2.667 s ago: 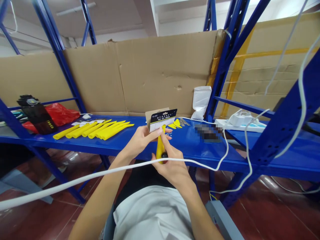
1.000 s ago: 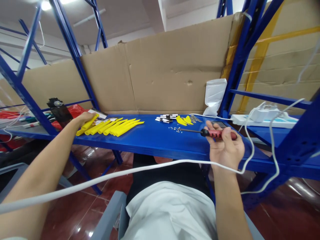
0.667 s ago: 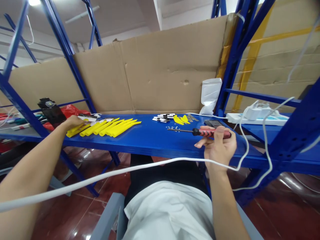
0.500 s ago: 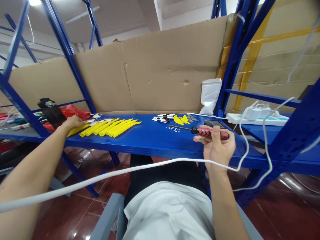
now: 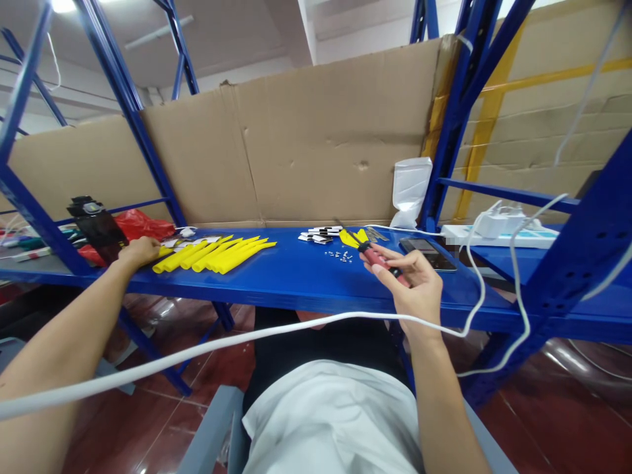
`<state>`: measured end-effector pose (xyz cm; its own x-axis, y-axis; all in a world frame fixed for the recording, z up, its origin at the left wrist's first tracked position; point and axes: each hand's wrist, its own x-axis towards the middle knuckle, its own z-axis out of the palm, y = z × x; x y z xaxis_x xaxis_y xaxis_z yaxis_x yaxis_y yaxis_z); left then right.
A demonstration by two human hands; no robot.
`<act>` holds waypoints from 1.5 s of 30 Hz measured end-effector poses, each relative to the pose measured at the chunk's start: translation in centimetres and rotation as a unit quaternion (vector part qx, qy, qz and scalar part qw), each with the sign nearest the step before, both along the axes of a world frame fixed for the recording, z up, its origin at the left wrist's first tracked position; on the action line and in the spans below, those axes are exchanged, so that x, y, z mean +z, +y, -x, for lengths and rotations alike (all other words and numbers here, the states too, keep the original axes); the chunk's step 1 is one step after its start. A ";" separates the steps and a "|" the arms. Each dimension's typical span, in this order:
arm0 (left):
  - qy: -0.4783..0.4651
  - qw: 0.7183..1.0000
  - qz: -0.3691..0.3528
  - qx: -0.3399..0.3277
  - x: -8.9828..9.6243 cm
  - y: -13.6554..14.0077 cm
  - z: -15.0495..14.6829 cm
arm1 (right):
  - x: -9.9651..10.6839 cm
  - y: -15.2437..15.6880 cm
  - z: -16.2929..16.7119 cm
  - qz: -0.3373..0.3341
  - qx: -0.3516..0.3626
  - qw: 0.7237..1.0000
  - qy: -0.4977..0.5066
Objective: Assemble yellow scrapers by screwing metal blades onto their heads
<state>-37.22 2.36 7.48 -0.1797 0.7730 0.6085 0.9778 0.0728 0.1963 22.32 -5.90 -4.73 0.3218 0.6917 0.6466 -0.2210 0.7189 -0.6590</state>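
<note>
Head view: right hand [image 5: 415, 289] clenched around ribbed red screwdriver [image 5: 382, 261]; left hand [image 5: 139, 251] curled over smooth yellow handles [image 5: 212, 254].

Bright overhead ceiling light [image 5: 62, 5], soft shadows, sharp focus, strong wide-angle edge distortion

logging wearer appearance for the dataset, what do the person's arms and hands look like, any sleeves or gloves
Both arms are bare to the frame's edge, with no sleeve showing. The left hand and right hand wear no gloves, rings, watch or bands. The fingers are slender with short, plain nails. A white shirt covers the torso.
</note>
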 end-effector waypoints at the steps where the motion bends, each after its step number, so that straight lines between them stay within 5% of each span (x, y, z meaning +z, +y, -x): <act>1: -0.012 1.000 -0.002 0.028 -0.2 0.3 -0.1 | -0.1 0.1 -0.1 0.005 -0.017 1.000 -0.024; 6: -0.062 0.995 -0.055 0.049 -0.7 2.2 -3.4 | -0.3 0.2 0.1 0.026 -0.057 0.992 -0.109; 9: -0.067 0.993 -0.073 -0.057 -0.6 2.6 -7.9 | -0.3 -0.1 0.5 0.044 -0.065 0.989 -0.129; 12: 0.016 0.986 0.022 -0.164 -1.1 2.1 -13.0 | -0.1 -0.1 0.2 0.047 -0.135 0.975 -0.172; 17: 0.147 0.972 0.126 -0.133 -4.0 1.7 -17.9 | 1.9 0.4 -3.0 0.036 -0.339 0.889 -0.307; 24: 0.212 0.965 0.124 -0.089 -6.4 2.3 -18.1 | 2.8 2.3 -8.0 0.157 -0.525 0.755 -0.360; 32: 0.200 0.970 0.110 -0.081 -7.0 0.3 -20.0 | 2.2 1.7 -9.2 0.281 -0.499 0.686 -0.449; 37: 0.124 0.981 -0.023 -0.144 -7.6 -2.7 -21.8 | 1.3 3.6 -10.0 0.267 -0.423 0.679 -0.537; 42: 0.060 0.937 -0.201 -0.279 -7.8 -5.3 -24.7 | -0.3 5.4 -10.3 0.139 -0.405 0.749 -0.505; 45: 0.057 0.907 -0.278 -0.312 -7.5 -6.3 -26.4 | -0.6 5.1 -10.1 0.106 -0.388 0.769 -0.498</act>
